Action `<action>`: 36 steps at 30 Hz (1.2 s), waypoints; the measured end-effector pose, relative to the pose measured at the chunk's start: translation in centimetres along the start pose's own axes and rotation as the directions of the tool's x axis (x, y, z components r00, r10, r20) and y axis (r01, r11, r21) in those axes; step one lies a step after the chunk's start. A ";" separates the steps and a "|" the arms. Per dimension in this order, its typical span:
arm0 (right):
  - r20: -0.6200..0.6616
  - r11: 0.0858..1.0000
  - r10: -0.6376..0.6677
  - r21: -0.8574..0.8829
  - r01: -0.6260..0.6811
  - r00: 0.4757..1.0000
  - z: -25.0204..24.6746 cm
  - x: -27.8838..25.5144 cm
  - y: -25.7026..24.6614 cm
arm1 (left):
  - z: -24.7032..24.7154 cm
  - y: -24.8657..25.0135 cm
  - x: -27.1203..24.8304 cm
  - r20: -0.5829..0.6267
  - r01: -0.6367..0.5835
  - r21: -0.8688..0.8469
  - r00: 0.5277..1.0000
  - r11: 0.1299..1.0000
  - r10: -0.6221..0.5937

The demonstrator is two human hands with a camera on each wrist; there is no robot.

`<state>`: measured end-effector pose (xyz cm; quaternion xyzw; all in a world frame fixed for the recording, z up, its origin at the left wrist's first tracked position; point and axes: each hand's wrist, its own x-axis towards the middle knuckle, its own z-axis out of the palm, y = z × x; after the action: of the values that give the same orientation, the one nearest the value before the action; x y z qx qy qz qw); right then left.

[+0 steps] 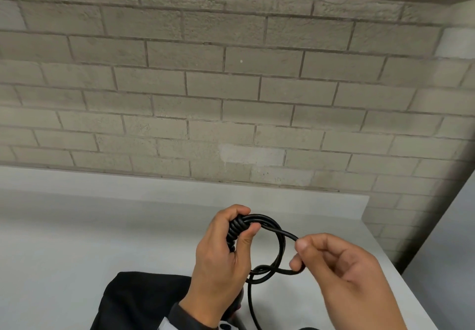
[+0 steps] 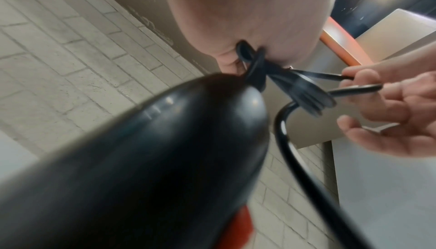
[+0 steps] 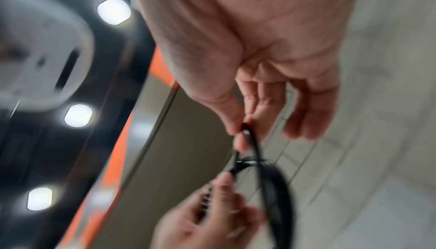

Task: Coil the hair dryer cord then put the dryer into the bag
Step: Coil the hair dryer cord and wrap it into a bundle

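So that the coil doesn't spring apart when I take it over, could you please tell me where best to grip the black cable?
Probably the tightly wrapped neck of the black cable, where turns bind the loops and the left hand holds it; come from the left, closing across the turns. The loose loops fan out rightward, where the right hand pinches one strand.

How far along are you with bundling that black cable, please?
Done: several tight wraps bind the cable coil, gripped by the left hand. In hand: the right hand pinches a loose loop. Left: that loop looks not yet pulled snug, and a tail runs free below the hands.
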<state>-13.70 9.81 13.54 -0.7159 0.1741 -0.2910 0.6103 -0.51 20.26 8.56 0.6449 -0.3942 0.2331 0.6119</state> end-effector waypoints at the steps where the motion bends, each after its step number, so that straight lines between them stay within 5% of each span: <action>1: -0.056 0.995 -0.047 -0.086 0.042 0.997 0.2 -0.3 -0.1 | 0.0 -0.1 0.1 -0.002 0.005 -0.003 1.000 1.000 -0.005; 4: -0.031 0.999 -0.030 0.018 0.031 0.999 0.6 -0.6 0.2 | 0.0 -0.4 0.1 -0.004 0.013 -0.007 1.000 1.000 -0.013; 9: 0.228 0.931 0.082 0.331 -0.157 0.970 -0.2 -0.3 1.2 | -0.2 -0.5 0.2 -0.019 0.046 -0.023 0.999 0.999 -0.046; 15: 0.304 0.911 0.186 0.304 -0.280 0.934 -0.9 0.3 1.9 | -0.1 0.1 0.1 0.017 0.059 -0.031 0.998 0.998 -0.058; 20: 0.531 0.888 0.269 0.187 -0.420 0.804 -2.3 0.5 1.8 | -0.6 -0.8 0.9 -0.088 0.139 -0.052 0.986 0.989 -0.143; 22: 0.528 0.943 0.239 0.074 -0.324 0.815 -2.9 0.4 3.0 | -1.3 -1.0 1.5 -0.104 0.157 -0.061 0.981 0.986 -0.162; 24: 0.429 0.991 0.133 -0.071 -0.114 0.894 -3.3 0.2 5.2 | -1.9 -1.3 1.7 -0.121 0.185 -0.089 0.973 0.979 -0.194; 26: 0.443 0.963 0.080 0.196 -0.183 0.893 -3.7 0.7 8.2 | -2.1 -1.5 1.6 -0.130 0.212 -0.143 0.964 0.967 -0.231; 27: 0.454 0.932 -0.137 0.360 -0.040 0.880 -3.8 0.8 9.7 | -2.1 -1.6 1.6 -0.112 0.215 -0.153 0.966 0.965 -0.233; 28: 0.336 0.930 -0.326 0.282 0.236 0.884 -6.0 0.6 11.2 | -2.1 -1.5 1.5 -0.085 0.212 -0.151 0.970 0.965 -0.226; 29: 0.059 0.864 -0.376 0.382 0.327 0.925 -5.5 1.2 12.0 | -2.0 -1.6 1.4 -0.066 0.213 -0.150 0.972 0.965 -0.224; 30: -0.078 0.648 -0.531 0.604 0.463 0.844 -4.2 3.0 12.5 | -2.0 -1.8 1.3 -0.060 0.221 -0.160 0.971 0.962 -0.233; 31: -0.244 0.351 -0.686 0.715 0.605 0.686 -3.8 3.8 12.8 | -2.1 -2.1 1.3 -0.063 0.235 -0.185 0.966 0.954 -0.250; 32: -0.389 0.191 -0.748 0.650 0.735 0.538 -4.5 3.9 11.8 | -2.1 -2.3 1.3 -0.068 0.246 -0.211 0.962 0.946 -0.265; 33: -0.256 0.325 -0.785 0.606 0.727 0.564 -4.5 3.2 11.0 | -2.1 -2.5 1.2 -0.071 0.251 -0.225 0.959 0.941 -0.273; 34: 0.097 0.669 -0.596 0.608 0.427 0.797 -5.3 1.7 9.4 | -2.1 -2.6 1.1 -0.066 0.253 -0.227 0.959 0.940 -0.274; 35: 0.230 0.871 -0.298 0.464 0.165 0.926 -5.5 0.9 9.2 | -2.1 -2.6 1.1 -0.056 0.255 -0.228 0.960 0.940 -0.275; 36: 0.208 0.931 -0.119 0.363 0.036 0.971 -6.1 1.9 10.4 | -2.0 -2.4 1.1 -0.045 0.258 -0.234 0.960 0.938 -0.275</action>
<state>-14.94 1.93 4.29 -0.6280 0.0190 -0.2581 0.7339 2.40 21.83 8.21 0.6092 -0.3033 0.1265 0.7217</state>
